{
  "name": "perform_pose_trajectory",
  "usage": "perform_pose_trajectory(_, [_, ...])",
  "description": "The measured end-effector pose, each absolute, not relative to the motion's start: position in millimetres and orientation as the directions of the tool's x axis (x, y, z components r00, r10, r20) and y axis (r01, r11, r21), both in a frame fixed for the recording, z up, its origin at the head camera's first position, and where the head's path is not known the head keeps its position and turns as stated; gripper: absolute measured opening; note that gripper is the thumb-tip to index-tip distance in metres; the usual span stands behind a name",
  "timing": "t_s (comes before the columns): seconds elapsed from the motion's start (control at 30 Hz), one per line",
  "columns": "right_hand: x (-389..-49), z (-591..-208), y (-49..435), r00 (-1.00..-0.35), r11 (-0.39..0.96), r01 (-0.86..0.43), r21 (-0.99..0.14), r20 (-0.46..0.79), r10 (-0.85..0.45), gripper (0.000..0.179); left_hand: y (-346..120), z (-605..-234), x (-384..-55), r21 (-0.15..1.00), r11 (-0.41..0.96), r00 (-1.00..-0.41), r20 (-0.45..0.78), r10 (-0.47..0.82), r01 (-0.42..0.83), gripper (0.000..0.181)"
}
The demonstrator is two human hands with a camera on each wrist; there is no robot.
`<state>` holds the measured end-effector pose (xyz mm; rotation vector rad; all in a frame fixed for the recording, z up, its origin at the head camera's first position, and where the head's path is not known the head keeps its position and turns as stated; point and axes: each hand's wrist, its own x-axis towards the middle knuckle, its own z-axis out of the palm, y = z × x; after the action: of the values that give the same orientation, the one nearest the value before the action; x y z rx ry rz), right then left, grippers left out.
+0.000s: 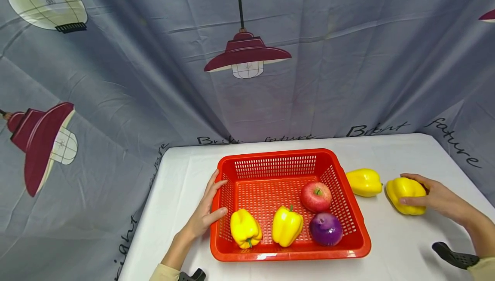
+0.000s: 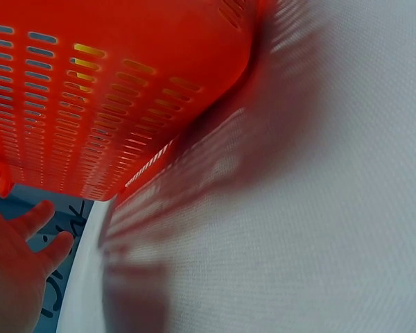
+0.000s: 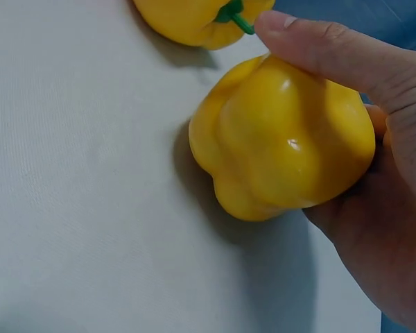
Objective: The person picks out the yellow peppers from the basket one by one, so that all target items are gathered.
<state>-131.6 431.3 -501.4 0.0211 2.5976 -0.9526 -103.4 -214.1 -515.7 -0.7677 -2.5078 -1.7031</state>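
My right hand grips a yellow bell pepper on the right of the table, thumb on one side and fingers around the other. The right wrist view shows this pepper close up, lobed end visible. My left hand rests at the left rim of a red basket, its fingers fairly straight. In the left wrist view, fingers spread beside the basket's slotted wall. Inside the basket lie a yellow bell pepper, another bell pepper, a red apple and a purple onion.
Another yellow bell pepper lies on the white table, between the basket's right wall and the gripped pepper. A grey-blue curtain printed with lamps hangs behind and beside the table.
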Motion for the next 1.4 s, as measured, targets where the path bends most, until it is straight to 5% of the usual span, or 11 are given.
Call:
perform_pose_trajectory(0.63, [-127,-504,429,-0.947,0.698,0.120,-0.706,-0.293,-0.133,0.097,-213,-516,-105,0.870,0.287,-0.880,0.277,0.387,0.400,0.071])
perform_pose_trajectory(1.4, [-115,-456,393,-0.967,0.870,-0.145,-0.471,-0.118,-0.225,0.108,-213,-515,-104,0.873,0.286,-0.883,0.273,0.383,0.394,0.071])
